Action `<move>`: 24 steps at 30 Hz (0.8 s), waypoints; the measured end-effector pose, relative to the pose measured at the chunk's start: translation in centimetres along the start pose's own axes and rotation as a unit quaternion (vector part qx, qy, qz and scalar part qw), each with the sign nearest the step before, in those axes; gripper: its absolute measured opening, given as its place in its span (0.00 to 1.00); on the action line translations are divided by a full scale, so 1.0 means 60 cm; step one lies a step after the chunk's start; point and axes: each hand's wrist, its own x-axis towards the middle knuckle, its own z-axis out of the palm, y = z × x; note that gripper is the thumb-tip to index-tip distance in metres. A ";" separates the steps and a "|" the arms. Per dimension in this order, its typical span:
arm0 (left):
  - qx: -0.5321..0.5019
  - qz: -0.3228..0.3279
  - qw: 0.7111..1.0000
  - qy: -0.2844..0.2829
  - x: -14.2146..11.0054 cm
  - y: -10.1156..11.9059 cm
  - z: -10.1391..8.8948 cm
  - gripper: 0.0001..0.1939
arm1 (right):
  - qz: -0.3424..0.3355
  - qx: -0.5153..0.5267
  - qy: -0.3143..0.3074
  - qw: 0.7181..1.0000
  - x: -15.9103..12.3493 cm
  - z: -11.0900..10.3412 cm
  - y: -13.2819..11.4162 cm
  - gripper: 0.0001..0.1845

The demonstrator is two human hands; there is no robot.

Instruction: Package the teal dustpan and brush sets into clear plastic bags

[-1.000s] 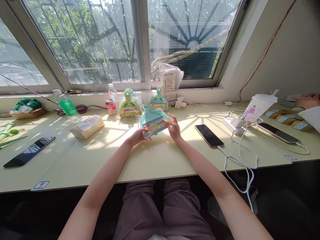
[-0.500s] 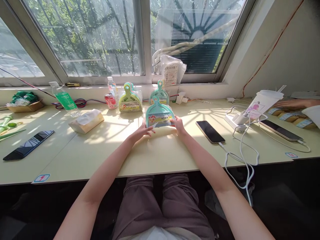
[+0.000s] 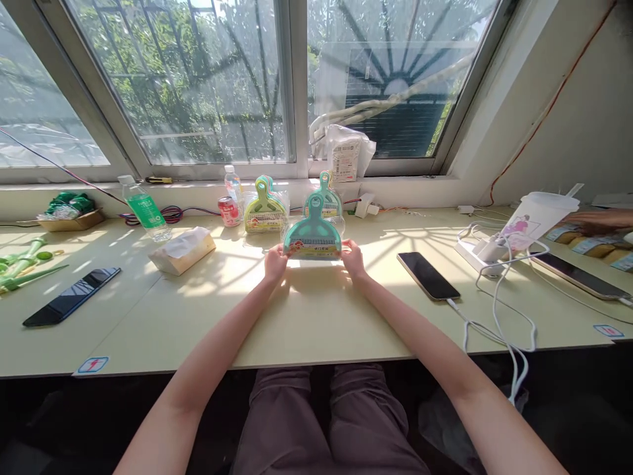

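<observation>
A teal mini dustpan-and-brush set (image 3: 312, 232) in a clear wrapper stands upright in front of me, handle up, a printed label across its lower part. My left hand (image 3: 275, 262) is closed on its left lower edge. On the opposite edge, my right hand (image 3: 353, 259) pinches it between thumb and fingers. Behind it, partly hidden, stands another teal dustpan set (image 3: 332, 200). To the left is a stack of wrapped dustpan sets (image 3: 265, 212), with a yellow-green one at the front.
A red can (image 3: 228, 212), a tissue pack (image 3: 182, 251) and a green-labelled bottle (image 3: 146, 210) stand left. A phone (image 3: 72, 297) lies farther left. Right are a charging phone (image 3: 428, 276), cables, a power strip (image 3: 477, 256), a cup (image 3: 539, 221) and another person's hand (image 3: 598, 221).
The held dustpan set has shifted slightly left, more squarely before the rear one. My left fingers, spread under its corner earlier, now close on its edge. The camera view has shifted slightly.
</observation>
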 end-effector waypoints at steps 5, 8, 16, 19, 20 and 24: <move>0.218 0.086 0.971 0.043 0.071 -0.027 -0.072 0.04 | -0.079 -0.168 -0.003 0.983 0.035 0.078 0.002 0.05; 0.226 0.092 0.967 0.075 0.110 -0.045 -0.123 0.06 | -0.117 -0.225 -0.029 0.967 0.072 0.154 -0.001 0.06; 0.235 0.045 0.940 0.245 0.203 -0.088 -0.181 0.08 | -0.138 -0.234 0.027 0.962 0.159 0.315 0.010 0.12; 0.215 0.056 0.940 0.260 0.234 -0.092 -0.182 0.13 | -0.134 -0.232 0.030 0.963 0.177 0.338 0.021 0.15; 0.206 0.059 0.940 0.266 0.243 -0.093 -0.182 0.16 | -0.128 -0.233 0.025 0.964 0.183 0.342 0.025 0.16; 0.188 0.063 0.943 0.266 0.270 -0.099 -0.179 0.20 | -0.130 -0.211 0.043 0.968 0.201 0.351 0.043 0.19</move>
